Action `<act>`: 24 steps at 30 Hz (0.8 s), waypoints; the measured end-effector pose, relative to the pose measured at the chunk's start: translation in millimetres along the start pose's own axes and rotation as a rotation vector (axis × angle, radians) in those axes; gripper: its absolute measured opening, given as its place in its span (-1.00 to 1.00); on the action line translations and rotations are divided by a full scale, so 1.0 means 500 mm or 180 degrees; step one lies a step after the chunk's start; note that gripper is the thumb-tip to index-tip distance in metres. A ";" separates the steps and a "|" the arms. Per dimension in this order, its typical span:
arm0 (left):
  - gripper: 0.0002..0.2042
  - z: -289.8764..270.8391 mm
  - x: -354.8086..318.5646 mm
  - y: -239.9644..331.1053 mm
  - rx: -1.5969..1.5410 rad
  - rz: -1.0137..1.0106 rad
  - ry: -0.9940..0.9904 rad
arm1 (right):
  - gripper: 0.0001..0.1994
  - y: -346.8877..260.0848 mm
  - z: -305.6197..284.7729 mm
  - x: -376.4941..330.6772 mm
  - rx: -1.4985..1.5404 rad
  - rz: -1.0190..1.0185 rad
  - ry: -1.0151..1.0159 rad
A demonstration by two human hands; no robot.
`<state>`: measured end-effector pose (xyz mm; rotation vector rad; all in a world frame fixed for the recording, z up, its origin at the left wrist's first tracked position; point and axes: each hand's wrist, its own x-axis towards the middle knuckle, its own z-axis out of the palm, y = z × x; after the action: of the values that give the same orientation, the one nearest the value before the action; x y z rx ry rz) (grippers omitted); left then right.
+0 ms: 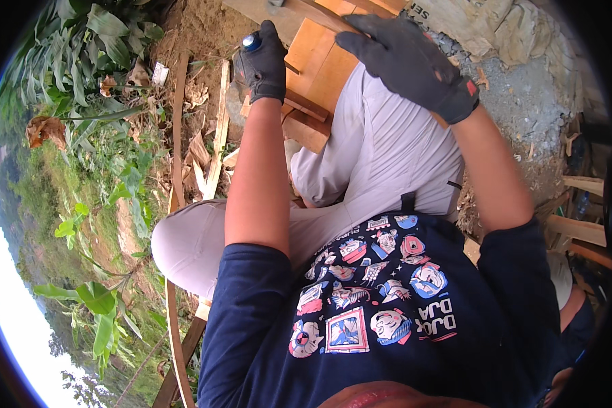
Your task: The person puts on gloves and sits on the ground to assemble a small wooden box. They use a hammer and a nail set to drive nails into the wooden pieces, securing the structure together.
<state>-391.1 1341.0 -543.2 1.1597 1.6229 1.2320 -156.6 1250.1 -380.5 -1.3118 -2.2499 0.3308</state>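
Left grip, in dark glove, is clamped on a small object with round blue end; its full shape is hidden. Right grip, also gloved, has its fingers straight and apart. Between both hands is orange-brown wooden piece, beside the pale trousers. Whether the right fingers touch this wood, I cannot tell.

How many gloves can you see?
2. The left glove is closed around a blue-ended handle; the right glove is open, with its fingers by the brown wood. Others could be hidden from view.
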 end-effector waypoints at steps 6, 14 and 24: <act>-0.72 0.011 -0.026 0.027 0.1063 0.0163 -0.0197 | -0.58 -0.034 -0.026 0.098 0.0291 0.0066 -0.1086; -0.71 0.022 -0.062 0.077 0.0642 -0.0533 0.0052 | -0.61 -0.048 -0.042 0.118 0.0262 0.0045 -0.0981; -0.67 0.034 -0.082 0.054 0.0424 -0.0005 -0.0213 | -0.66 -0.035 -0.043 0.096 -0.0404 -0.0096 -0.1079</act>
<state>-358.2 1309.3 -518.6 1.2678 1.6760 1.0861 -177.2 1281.8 -339.8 -1.3686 -2.6066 0.4335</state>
